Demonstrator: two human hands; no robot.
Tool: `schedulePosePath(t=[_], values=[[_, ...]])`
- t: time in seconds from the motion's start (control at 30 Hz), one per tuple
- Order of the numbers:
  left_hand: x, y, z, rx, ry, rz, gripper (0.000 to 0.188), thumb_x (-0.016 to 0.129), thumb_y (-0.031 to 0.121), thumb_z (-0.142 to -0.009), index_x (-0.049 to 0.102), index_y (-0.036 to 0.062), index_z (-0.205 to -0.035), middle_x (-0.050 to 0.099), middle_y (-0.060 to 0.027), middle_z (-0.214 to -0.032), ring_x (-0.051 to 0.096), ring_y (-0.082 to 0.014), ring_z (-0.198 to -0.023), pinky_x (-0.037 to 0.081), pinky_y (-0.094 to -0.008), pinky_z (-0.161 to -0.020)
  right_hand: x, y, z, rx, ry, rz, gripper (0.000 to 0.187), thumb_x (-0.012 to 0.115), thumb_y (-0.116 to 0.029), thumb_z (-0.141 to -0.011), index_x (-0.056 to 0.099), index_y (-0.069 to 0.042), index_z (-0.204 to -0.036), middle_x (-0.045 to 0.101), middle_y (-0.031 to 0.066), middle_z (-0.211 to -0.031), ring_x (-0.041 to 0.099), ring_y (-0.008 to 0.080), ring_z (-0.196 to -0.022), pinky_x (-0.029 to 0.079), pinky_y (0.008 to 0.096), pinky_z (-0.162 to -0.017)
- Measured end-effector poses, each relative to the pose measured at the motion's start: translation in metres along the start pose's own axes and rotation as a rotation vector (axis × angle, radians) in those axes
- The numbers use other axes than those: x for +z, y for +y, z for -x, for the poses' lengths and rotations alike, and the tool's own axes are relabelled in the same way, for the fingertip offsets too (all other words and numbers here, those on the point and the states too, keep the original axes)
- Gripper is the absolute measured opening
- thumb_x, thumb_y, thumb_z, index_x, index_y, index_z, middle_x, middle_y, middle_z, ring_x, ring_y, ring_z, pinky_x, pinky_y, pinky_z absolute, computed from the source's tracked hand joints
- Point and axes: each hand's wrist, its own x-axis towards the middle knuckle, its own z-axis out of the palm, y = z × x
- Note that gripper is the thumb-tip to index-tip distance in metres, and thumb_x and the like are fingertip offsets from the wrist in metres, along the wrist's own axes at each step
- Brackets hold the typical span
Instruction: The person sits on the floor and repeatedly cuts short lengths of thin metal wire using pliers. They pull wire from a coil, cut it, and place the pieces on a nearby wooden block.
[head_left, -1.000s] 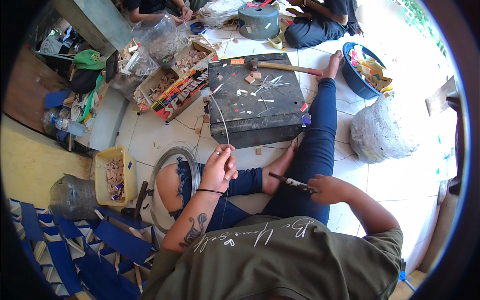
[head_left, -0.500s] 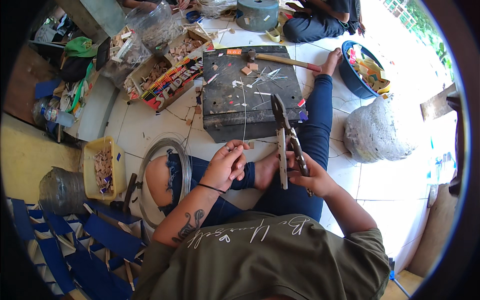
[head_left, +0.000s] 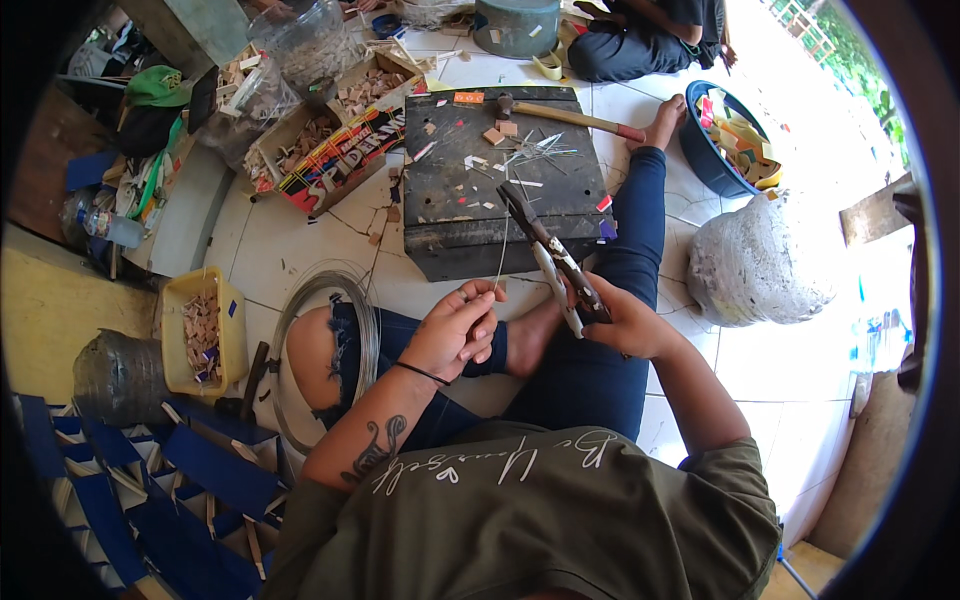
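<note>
Thin steel wire (head_left: 503,250) stands near upright from the left hand (head_left: 457,330), pinched at its lower end between fingertips (head_left: 484,293); the rest of that hand is curled shut. Wire's upper end meets the nose of the pliers (head_left: 548,252), about at the front edge of the dark board (head_left: 480,215). Can't tell if the jaws actually bite the wire. Right hand (head_left: 618,318) wraps both pliers handles, grip closed tight on them, tool angled up-left toward the wire. Hands are near each other, over the crossed legs, not touching.

Versus half a second back: pliers then stood nearly vertical, nose well right of the wire; now tilted, nose at the wire. Left hand sits about the same, wire leans slightly less toward the board's middle.

Outward: board on the tiled floor holds wire offcuts, small wood bits and a hammer (head_left: 565,117) along its far edge. Coil of wire (head_left: 305,310) lies around the left knee. Yellow tub (head_left: 172,300) of wood pieces at far left, blue basin (head_left: 715,165) and a white lumpy sack (head_left: 765,265) at right. Another person sits beyond the board.
</note>
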Motion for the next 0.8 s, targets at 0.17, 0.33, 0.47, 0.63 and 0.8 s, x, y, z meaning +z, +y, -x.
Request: schedulePosePath(t=[0.17, 0.33, 0.47, 0.63, 0.8], values=[[0.001, 0.002, 0.0, -0.024, 0.008, -0.03, 0.014, 0.04, 0.018, -0.094, 0.049, 0.0069, -0.095, 0.04, 0.003, -0.056, 0.029, -0.0022, -0.034, 0.031, -0.0182, -0.036, -0.01, -0.008, -0.003, 0.196, -0.069, -0.001, 0.047, 0.054, 0.0, -0.068, 0.044, -0.005, -0.113, 0.046, 0.0044, -0.101, 0.043, 0.0125, -0.097, 0.034, 0.0247, -0.087], [0.001, 0.004, 0.001, -0.033, 0.005, -0.043, 0.014, 0.041, 0.018, -0.093, 0.049, 0.0069, -0.095, 0.04, 0.003, -0.056, 0.029, -0.0024, -0.034, 0.029, -0.0175, -0.034, -0.011, -0.001, -0.007, 0.076, -0.051, 0.1, 0.05, 0.054, 0.0, -0.068, 0.042, -0.004, -0.116, 0.047, 0.0039, -0.098, 0.044, 0.0123, -0.092, 0.037, 0.0248, -0.082], [0.002, 0.004, 0.0, -0.029, 0.049, -0.114, 0.015, 0.039, 0.017, -0.094, 0.049, 0.0064, -0.097, 0.038, 0.004, -0.055, 0.029, -0.0027, -0.034, 0.029, -0.0176, -0.034, -0.01, 0.005, -0.007, 0.176, -0.075, -0.013, 0.056, 0.053, 0.001, -0.068, 0.039, -0.004, -0.122, 0.047, 0.0037, -0.097, 0.045, 0.0126, -0.091, 0.038, 0.0247, -0.08], [0.005, 0.0, -0.003, -0.002, 0.112, -0.292, 0.015, 0.039, 0.017, -0.094, 0.049, 0.0061, -0.096, 0.037, 0.0037, -0.054, 0.028, -0.0028, -0.035, 0.027, -0.0168, -0.033, -0.009, 0.011, -0.003, 0.322, -0.084, -0.117, 0.061, 0.052, 0.002, -0.069, 0.036, -0.004, -0.127, 0.048, 0.0034, -0.099, 0.045, 0.0123, -0.092, 0.039, 0.0245, -0.08], [0.004, 0.0, -0.006, -0.025, 0.111, -0.306, 0.015, 0.038, 0.018, -0.094, 0.048, 0.0068, -0.094, 0.036, 0.004, -0.053, 0.027, -0.0027, -0.035, 0.025, -0.0165, -0.033, -0.009, 0.016, -0.003, 0.13, -0.022, -0.062, 0.057, 0.047, 0.002, -0.069, 0.038, -0.003, -0.124, 0.049, 0.003, -0.091, 0.048, 0.0107, -0.079, 0.041, 0.024, -0.069]])
